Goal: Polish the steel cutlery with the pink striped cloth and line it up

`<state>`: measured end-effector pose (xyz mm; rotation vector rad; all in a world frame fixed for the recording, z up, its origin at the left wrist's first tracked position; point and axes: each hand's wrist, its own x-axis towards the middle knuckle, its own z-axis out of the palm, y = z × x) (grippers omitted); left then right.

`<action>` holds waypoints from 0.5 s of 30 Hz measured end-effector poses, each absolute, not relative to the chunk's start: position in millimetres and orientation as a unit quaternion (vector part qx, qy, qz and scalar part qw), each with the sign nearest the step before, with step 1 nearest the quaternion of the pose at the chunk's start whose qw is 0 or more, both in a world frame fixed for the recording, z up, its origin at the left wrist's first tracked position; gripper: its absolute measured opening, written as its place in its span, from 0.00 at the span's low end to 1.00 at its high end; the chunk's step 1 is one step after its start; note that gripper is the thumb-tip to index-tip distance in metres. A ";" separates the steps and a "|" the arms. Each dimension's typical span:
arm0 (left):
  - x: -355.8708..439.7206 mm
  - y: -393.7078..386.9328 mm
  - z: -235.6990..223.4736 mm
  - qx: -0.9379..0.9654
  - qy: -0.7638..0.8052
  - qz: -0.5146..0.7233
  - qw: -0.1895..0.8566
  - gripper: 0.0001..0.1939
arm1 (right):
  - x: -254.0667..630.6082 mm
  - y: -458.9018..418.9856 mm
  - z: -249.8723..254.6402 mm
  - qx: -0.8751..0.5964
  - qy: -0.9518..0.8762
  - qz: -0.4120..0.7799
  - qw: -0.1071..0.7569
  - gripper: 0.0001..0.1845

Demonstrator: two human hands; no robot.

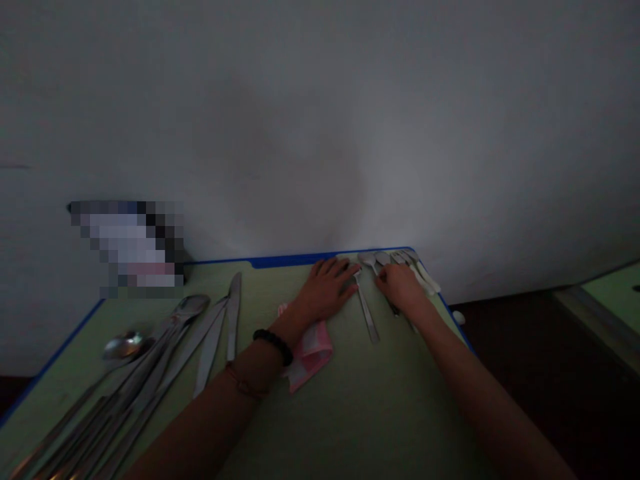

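My left hand (327, 290) rests on the light green table top with its fingers spread. Its fingertips are beside the head of a small fork (367, 313), whose handle points toward me; whether they touch it is hard to tell in the dim light. A pink and white cloth (313, 353) lies partly under my left wrist. Near the back right corner my right hand (400, 287) is closed, its fingers pinched at the handle of a spoon (369, 259). Another spoon (383, 257) and several forks (409, 256), some with pale handles, lie beside that hand, partly hidden by it.
On the left lies a pile of long metal cutlery (145, 380), with spoons and several knives (233, 313). A pixelated object (135, 247) leans against the wall behind the table. The table (390, 413) has a blue edge. Dark floor lies to the right.
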<state>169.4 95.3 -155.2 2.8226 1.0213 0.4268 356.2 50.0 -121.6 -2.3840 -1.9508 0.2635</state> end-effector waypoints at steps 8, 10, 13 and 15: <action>170.2 96.6 -160.4 0.924 0.343 0.163 0.053 0.27 | 362.6 38.3 -110.5 -0.740 -0.660 0.126 0.027 0.12; 169.8 96.6 -160.0 0.923 0.343 0.165 0.053 0.27 | 362.6 33.8 -109.3 -0.740 -0.659 0.132 0.020 0.11; 169.5 96.6 -159.3 0.923 0.343 0.165 0.053 0.27 | 360.6 28.8 -108.9 -0.747 -0.652 0.130 0.010 0.09; 169.5 96.6 -159.3 0.922 0.345 0.166 0.053 0.26 | 359.1 26.8 -107.8 -0.751 -0.648 0.127 0.008 0.09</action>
